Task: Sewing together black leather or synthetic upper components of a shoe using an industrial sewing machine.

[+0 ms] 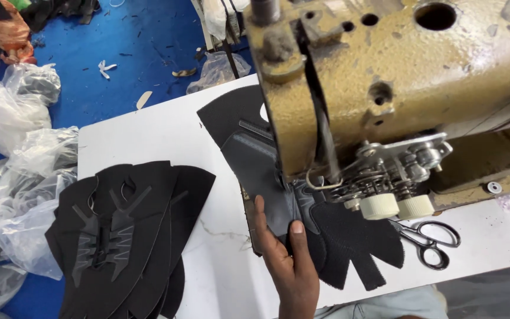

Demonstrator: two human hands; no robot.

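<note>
A white worktop (166, 136) fills the middle of the view, faintly scuffed, with a blue floor (143, 41) beyond it at 11 o'clock, littered with scraps. Clear plastic bags (16, 153) pile up along the 9 o'clock edge. A worn, gold-painted sewing machine (408, 71) looms from 1 o'clock, its metal guides and two cream knobs (396, 207) hanging over the work. One hand (287, 254) comes up from 6 o'clock, fingers extended and thumb laid flat, pressing a black shoe upper piece (255, 159) against the machine; which hand it is, I cannot tell. The piece runs from 12 o'clock under the machine head down to a mesh section at 5 o'clock. A stack of black shoe uppers (125, 230) lies at 8 o'clock, well apart. Scissors (432, 239) rest at 4 o'clock, near the knobs.
</note>
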